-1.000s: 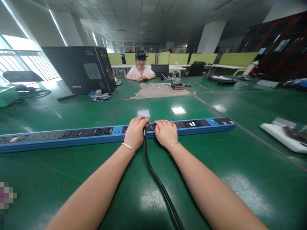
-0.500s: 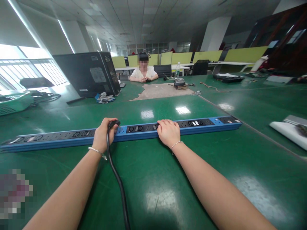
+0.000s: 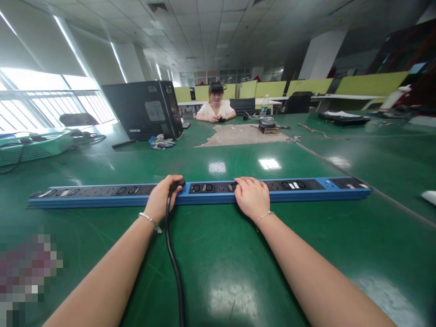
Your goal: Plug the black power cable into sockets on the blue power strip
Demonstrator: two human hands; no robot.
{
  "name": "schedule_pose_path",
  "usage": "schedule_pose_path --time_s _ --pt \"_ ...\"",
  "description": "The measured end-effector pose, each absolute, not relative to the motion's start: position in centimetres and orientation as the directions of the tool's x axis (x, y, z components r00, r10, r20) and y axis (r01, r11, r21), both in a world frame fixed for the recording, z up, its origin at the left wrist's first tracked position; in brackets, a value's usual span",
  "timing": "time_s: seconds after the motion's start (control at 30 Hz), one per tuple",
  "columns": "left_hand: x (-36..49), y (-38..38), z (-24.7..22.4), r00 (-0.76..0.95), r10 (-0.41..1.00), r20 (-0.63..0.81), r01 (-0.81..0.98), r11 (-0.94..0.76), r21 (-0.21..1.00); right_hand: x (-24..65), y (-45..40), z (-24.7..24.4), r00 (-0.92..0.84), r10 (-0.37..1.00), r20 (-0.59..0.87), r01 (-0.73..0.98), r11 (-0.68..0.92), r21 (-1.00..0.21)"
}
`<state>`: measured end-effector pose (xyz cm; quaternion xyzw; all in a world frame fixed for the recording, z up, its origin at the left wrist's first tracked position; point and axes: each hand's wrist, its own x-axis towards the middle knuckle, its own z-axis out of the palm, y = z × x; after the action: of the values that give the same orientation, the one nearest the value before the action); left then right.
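A long blue power strip [image 3: 211, 198] with black socket sections lies across the green table. My left hand [image 3: 162, 195] is closed on a black plug [image 3: 177, 185], held over the strip left of its middle, beside a blue socket section. From the plug a thick black cable [image 3: 175, 263] hangs down toward me over the table. My right hand [image 3: 252, 196] rests on the strip to the right of the middle, its fingers curled over the top and far edge, gripping it.
A black computer case [image 3: 143, 109] stands at the back left, with gloves [image 3: 161, 142] beside it and a green basket [image 3: 44, 147] further left. Across the table sits a person [image 3: 216, 109]. A metal part [image 3: 268, 125] and a bottle [image 3: 265, 106] stand nearby.
The view has shifted left, so the strip and both hands appear further right. The plug has tipped lower toward the strip in my left hand. My right hand keeps its place on the strip.
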<state>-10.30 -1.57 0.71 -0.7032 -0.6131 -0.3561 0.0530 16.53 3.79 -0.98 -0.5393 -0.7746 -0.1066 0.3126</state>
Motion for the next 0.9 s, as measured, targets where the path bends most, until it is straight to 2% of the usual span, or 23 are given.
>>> schedule_pose_path --time_s 0.1,0.37,0.57,0.9 --pt "-10.5 -1.5 0.4 0.036 0.812 0.582 0.911 -0.266 0.315 16.6 3.9 -1.1 -0.219 0.760 0.612 0.902 0.396 -0.170" --pt "-10.7 -1.7 0.5 0.034 0.815 0.578 0.930 -0.238 0.281 16.4 4.0 -1.1 -0.200 0.785 0.586 0.900 0.383 -0.206" --pt "-11.0 -1.9 0.8 0.114 0.826 0.552 0.935 -0.277 0.222 16.4 4.0 -1.1 -0.196 0.780 0.594 0.893 0.392 -0.220" --pt "-8.9 -2.0 1.2 0.165 0.812 0.560 0.966 -0.247 0.073 16.3 4.0 -1.2 -0.188 0.769 0.611 0.891 0.395 -0.223"
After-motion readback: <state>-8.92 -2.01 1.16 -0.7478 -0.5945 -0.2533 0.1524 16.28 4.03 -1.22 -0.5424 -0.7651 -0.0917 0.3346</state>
